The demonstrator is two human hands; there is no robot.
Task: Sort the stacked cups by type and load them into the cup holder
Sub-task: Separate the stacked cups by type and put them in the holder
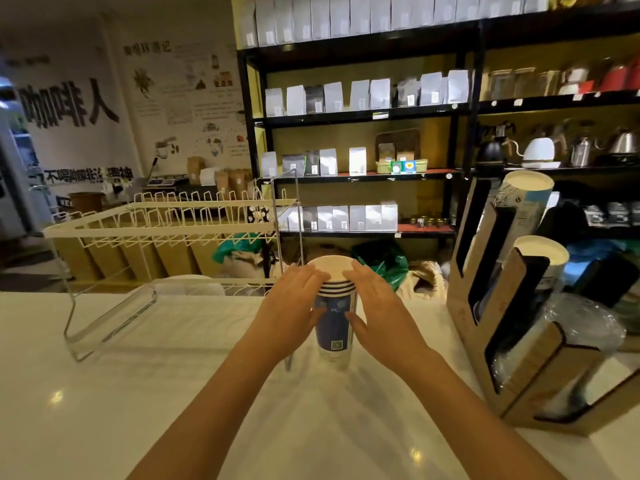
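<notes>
A: Where's the stack (335,308) right now?

B: Upright on the white counter (145,393), between both hands, well left of the holder (526,348). Blue paper cups nested mouth up; I count about four or five rims at the top, hard to be sure

A: And the hands?

B: Both forearms reach forward. The left hand (293,308) is pressed against the stack's left side, fingers spread and curved round it. The right hand (375,306) mirrors it on the right side, fingers long and laid along the upper rims. Both are grasping the stack, palms facing each other

A: What does the holder carry?

B: It's a wooden stepped one with three slots. The two rear slots each hold a column of paper cups; the front slot holds clear plastic cups, too blurred to count

A: Anything else near the stack?

B: A white wire rack (166,230) stands just left of and behind it, one metal leg close beside the left hand
</notes>
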